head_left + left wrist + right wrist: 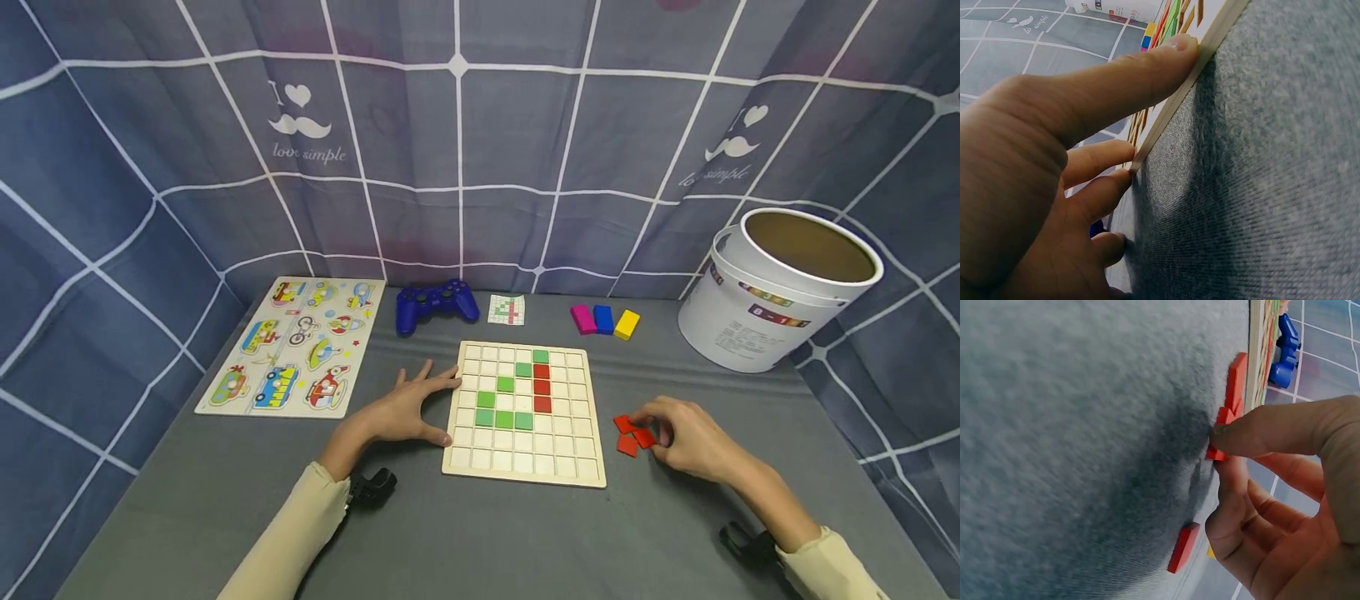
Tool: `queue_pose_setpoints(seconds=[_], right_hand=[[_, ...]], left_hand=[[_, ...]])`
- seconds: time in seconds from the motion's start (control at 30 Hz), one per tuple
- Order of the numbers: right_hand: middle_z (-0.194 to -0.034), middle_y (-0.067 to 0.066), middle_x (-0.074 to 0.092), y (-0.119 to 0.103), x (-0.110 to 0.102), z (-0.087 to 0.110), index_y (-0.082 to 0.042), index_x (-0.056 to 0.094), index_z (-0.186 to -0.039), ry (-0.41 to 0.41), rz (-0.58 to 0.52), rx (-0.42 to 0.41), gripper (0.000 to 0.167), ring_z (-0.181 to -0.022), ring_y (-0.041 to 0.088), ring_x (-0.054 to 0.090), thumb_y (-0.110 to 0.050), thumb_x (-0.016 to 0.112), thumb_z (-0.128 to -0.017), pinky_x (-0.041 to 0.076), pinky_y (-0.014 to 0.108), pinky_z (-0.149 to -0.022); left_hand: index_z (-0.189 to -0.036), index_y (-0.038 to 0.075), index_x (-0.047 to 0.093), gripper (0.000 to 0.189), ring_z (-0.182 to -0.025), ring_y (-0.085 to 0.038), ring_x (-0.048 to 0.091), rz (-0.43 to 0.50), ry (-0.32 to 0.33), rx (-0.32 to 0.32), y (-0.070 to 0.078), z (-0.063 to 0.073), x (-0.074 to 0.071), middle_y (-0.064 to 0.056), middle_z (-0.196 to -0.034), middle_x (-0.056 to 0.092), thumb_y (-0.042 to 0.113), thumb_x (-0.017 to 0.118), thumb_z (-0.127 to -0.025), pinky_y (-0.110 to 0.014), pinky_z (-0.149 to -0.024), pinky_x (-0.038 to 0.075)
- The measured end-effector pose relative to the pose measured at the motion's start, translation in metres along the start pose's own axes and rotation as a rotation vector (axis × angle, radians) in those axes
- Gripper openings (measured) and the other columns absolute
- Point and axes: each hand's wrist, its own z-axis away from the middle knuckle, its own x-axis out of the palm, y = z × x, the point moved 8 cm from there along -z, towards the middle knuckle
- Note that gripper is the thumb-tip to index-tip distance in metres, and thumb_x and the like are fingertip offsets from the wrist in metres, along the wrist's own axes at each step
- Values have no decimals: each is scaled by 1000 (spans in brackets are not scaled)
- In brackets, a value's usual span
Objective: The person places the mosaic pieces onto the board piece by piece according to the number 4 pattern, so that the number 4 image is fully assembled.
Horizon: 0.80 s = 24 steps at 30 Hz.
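Note:
A square wooden grid board [523, 478] lies flat, with green tiles [506, 384] and red tiles [542, 387] set in some of its cells. At its left edge, my left hand [405, 408] rests with thumb and fingers spread, the thumb and forefinger touching the rim. To the right of the board, my right hand [686, 437] is over a small group of loose red tiles [627, 446]. Its thumb and forefinger pinch one red tile [1216, 452], partly hidden by the thumb. Another loose red tile [1184, 548] lies apart, below the fingers in the right wrist view.
Behind the board are a small pattern card [506, 310], a blue game controller [437, 303], and magenta, blue and yellow blocks [603, 319]. A vehicle picture board [302, 346] lies at left. A white bucket [750, 317] stands at back right, before a grid-patterned curtain [405, 225].

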Motion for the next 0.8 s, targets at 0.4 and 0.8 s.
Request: queue_pose_setpoints(seconds=[0.4,0.8], right_hand=[[-82,-9,58,-2,-5,8,-17,71,-91,68,-5,1,32,-61,3,49,1,84,-67,40,22,-52],[-79,-11,58,-37,6,-13,-16,75,-93,136,-56,-112,30,-61,4,51,-2,84,-68,41,21,-53]], left_hand=[[-154,13,40,95,-150,-39,-5,17,2,-5,0,-1,2,-2,-166,18,33,89,-75,-66,-112,-13],[-155,13,39,96,-150,-39,-5,8,-8,-11,0,-2,2,0,-166,17,35,89,-76,-66,-112,-12]])
